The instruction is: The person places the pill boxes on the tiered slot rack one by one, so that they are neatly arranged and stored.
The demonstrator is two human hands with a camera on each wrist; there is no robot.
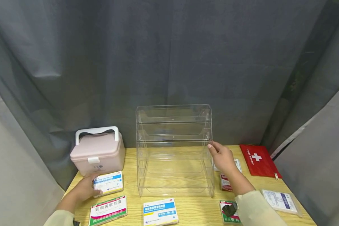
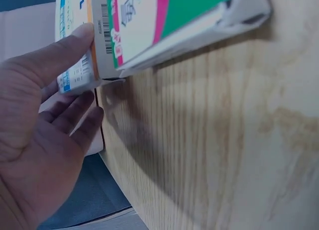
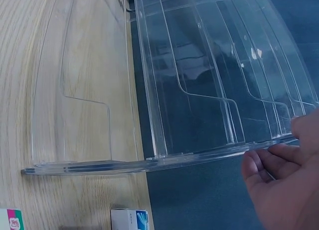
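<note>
At the left of the head view, my left hand point(image 1: 83, 190) holds a white and blue medicine box point(image 1: 111, 183) by its left end. In the left wrist view the thumb point(image 2: 75, 41) lies on the printed face, with other fingers behind the box. A clear plastic tiered display rack point(image 1: 175, 192) stands upright in the middle of the table. My right hand point(image 1: 223, 157) pinches the edge of the rack's right side panel about halfway up. The right wrist view shows thumb and fingers at that edge, beside the stepped shelf dividers.
Around the rack lie a green and pink capsule box point(image 1: 108, 210), another white and blue box point(image 1: 160, 212), a green box point(image 1: 225, 216) under the right wrist and a red box point(image 1: 225, 182). A pink case point(image 1: 96, 153), red first-aid pouch point(image 1: 257, 160) and white packet point(image 1: 281, 201) flank them.
</note>
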